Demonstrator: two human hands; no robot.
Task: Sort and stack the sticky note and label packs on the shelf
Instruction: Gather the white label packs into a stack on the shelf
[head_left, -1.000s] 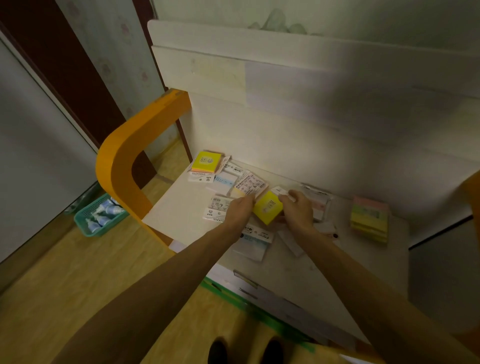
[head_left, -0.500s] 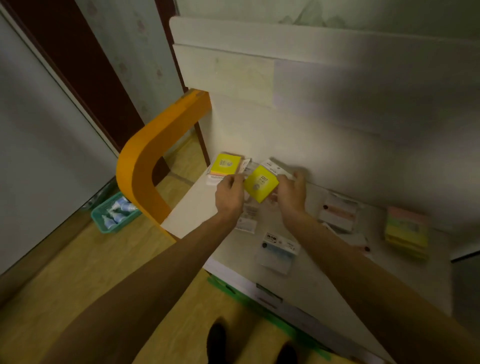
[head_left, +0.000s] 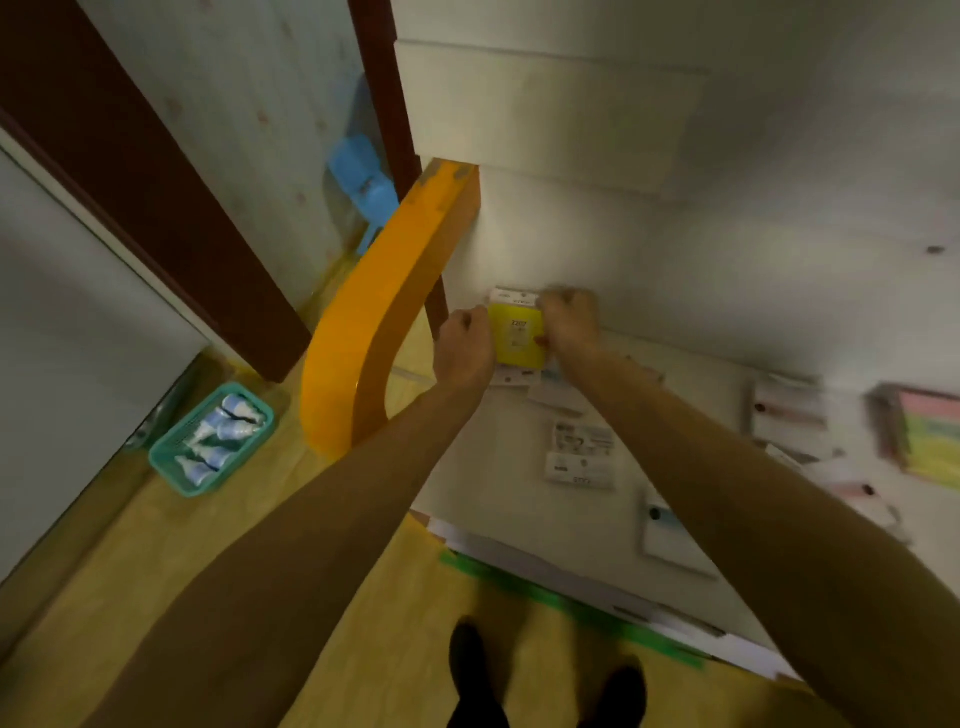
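Setting yellow sticky-note pack (head_left: 519, 332) onto corner stack at shelf (head_left: 493, 467) back-left, left hand (head_left: 464, 347) and right hand (head_left: 567, 319) pinching its sides with curled fingers; next likely squaring edges, releasing, reaching for loose label packs (head_left: 582, 454).

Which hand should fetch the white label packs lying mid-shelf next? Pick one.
Right. The white label packs lie directly beside the right hand's forearm, while the left hand sits at the shelf's left edge, farther away.

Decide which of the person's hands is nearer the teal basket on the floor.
Left. The left hand grips the yellow pack's edge on the teal basket side; the right hand holds the far edge.
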